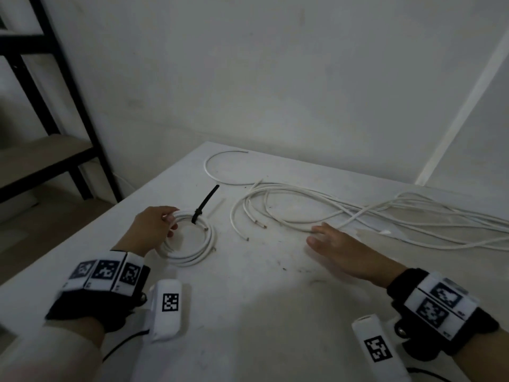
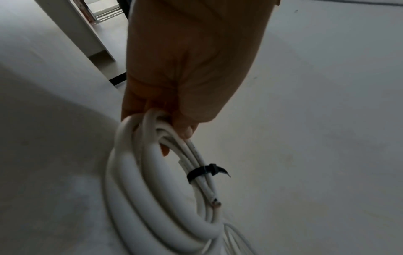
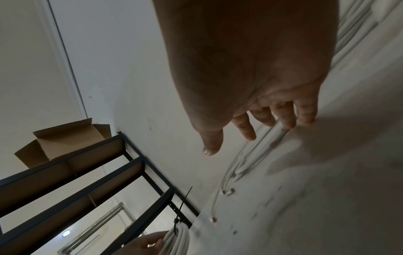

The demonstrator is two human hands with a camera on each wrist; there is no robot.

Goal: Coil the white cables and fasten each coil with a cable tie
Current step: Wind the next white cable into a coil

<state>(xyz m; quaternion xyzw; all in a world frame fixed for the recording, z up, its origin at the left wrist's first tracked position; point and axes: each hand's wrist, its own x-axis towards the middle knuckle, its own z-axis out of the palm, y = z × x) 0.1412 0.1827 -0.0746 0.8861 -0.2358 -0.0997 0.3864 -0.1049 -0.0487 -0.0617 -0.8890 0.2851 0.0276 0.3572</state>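
Observation:
A coil of white cable [image 1: 190, 244] lies at the left of the white table [image 1: 248, 312], bound by a black cable tie [image 1: 202, 206] whose long tail sticks up. My left hand [image 1: 154, 227] grips the coil's left side; the left wrist view shows fingers curled round the coil [image 2: 139, 189] near the tie [image 2: 205, 172]. Loose white cables [image 1: 358, 213] sprawl over the right of the table. My right hand [image 1: 338, 249] hovers flat, fingers straight, its fingertips [image 3: 283, 120] reaching the loose cables [image 3: 242, 165] and holding nothing.
A short curved piece of white cable [image 1: 220, 166] lies near the table's far edge. A black metal shelf [image 1: 55, 133] stands left of the table, with a cardboard box [image 3: 63, 143] on it. White walls close the far side.

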